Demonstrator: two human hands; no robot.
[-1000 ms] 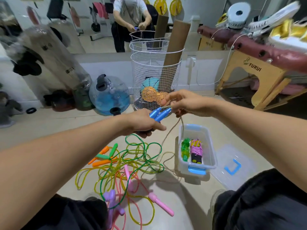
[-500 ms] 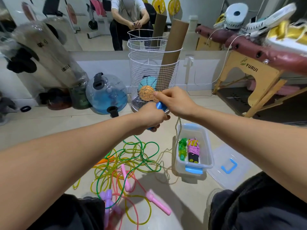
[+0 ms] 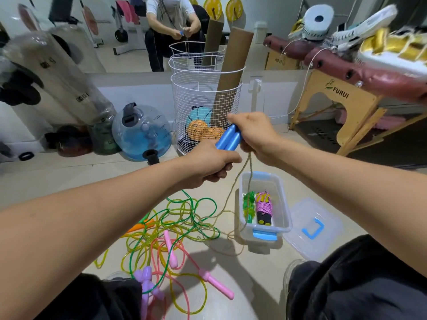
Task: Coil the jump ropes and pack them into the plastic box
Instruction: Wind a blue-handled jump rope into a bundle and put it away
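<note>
Loose ropes tangled on the floor at left: thin, limp tubing, light, likely to snag. Left hand clamps the paired blue handles, the stiff part worth gripping. Right hand pinches the soft tan cord trailing over the box, two coiled ropes inside.

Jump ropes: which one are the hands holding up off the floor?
The one with blue handles and a tan cord. The left hand and right hand grip it, while the pink, green, yellow and orange ropes lie tangled on the floor.
</note>
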